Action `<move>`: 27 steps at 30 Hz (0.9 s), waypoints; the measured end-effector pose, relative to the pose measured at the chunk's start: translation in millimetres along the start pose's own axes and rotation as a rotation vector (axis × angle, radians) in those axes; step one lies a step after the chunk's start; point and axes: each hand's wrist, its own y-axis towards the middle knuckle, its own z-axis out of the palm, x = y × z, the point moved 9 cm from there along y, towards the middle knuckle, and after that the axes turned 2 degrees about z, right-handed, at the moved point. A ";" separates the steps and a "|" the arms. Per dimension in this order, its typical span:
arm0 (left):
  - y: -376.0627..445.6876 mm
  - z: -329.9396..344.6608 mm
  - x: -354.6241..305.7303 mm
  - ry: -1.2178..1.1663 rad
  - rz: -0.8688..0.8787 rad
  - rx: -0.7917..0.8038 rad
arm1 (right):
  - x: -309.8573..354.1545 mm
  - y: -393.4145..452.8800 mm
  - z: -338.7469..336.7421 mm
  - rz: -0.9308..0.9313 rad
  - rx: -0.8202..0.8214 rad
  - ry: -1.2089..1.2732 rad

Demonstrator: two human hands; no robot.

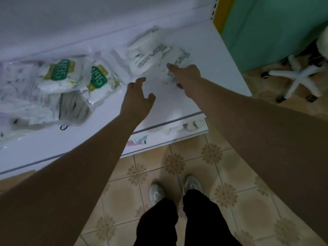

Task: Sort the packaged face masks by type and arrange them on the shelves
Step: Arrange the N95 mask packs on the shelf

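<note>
White mask packs with black print (149, 57) lie at the back right of the white shelf (177, 103). My right hand (186, 75) rests on the nearest of them (175, 61), fingers spread over the clear wrapper. My left hand (137, 100) hovers open above bare shelf just left of it, holding nothing. Two packs with green N95 labels (58, 71) (99, 77) lie to the left. A pack of grey masks (74, 107) sits in front of them. Several clear-wrapped white masks (19, 96) pile up at the far left.
A lower shelf (177, 132) under the front edge holds more packs. A yellow upright (221, 13) and green wall (275, 29) bound the shelf on the right. A white swivel chair base (298, 77) stands on the tiled floor (221, 192). My feet are close below the shelf.
</note>
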 end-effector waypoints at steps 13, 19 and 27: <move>-10.9 1.0 -33.4 -0.153 0.201 -0.211 | 10.4 -53.8 -12.0 -0.081 0.332 0.150; -28.1 -13.1 58.2 -0.906 -0.270 -0.282 | 57.0 -43.9 -1.7 -0.774 0.064 -0.716; -63.9 10.2 112.5 -1.282 -0.498 -0.246 | 44.0 11.3 83.0 -0.900 0.096 -1.294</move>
